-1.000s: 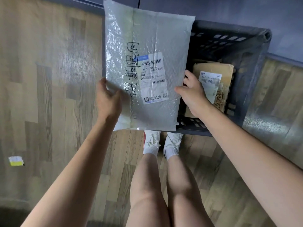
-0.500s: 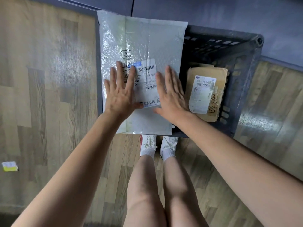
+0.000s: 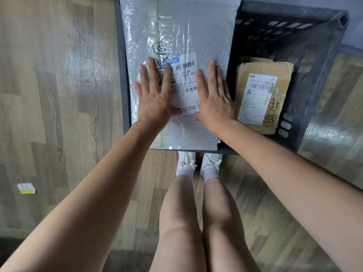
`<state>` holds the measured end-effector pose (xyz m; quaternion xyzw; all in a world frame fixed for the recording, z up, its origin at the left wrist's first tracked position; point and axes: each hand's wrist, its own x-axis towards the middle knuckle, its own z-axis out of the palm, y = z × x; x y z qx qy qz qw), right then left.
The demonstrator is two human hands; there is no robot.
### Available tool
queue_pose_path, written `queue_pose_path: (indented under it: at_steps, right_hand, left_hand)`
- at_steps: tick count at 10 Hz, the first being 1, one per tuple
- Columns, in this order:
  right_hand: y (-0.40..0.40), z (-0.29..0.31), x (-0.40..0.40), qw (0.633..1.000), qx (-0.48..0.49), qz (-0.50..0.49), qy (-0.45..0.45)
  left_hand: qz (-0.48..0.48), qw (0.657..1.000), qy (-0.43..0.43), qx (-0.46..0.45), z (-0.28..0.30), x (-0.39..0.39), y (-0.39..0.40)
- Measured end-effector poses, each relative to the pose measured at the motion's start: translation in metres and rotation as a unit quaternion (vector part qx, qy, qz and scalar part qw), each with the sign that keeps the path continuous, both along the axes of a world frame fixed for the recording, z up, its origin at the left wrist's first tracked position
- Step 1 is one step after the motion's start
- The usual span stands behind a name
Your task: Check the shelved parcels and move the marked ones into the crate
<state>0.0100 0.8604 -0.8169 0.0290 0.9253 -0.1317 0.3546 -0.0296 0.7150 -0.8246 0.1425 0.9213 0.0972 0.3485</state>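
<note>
A large white bubble mailer (image 3: 186,32) with a shipping label and black handwriting lies across the left half of the dark plastic crate (image 3: 318,61) on the floor. My left hand (image 3: 155,95) and my right hand (image 3: 213,95) rest flat on the mailer with fingers spread, on either side of its label. To the right inside the crate lies a brown cardboard parcel (image 3: 282,95) with a white label and black handwriting.
The crate stands on a wood-pattern floor (image 3: 59,95) against a grey wall base. My legs and white shoes (image 3: 198,165) are right in front of the crate. A small yellow and white scrap (image 3: 26,188) lies on the floor at the left.
One second ago both hands held the mailer by its edges above the crate. It now lies in the crate and both hands have gone flat on top of it.
</note>
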Motion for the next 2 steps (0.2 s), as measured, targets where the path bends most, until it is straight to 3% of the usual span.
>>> queue_pose_path:
  at_steps: [2]
  right_hand:
    - [0.012,0.026,-0.005,0.998,-0.025,-0.041,0.031]
  left_hand:
    - [0.005,1.000,0.010,-0.012,0.021,-0.003,0.002]
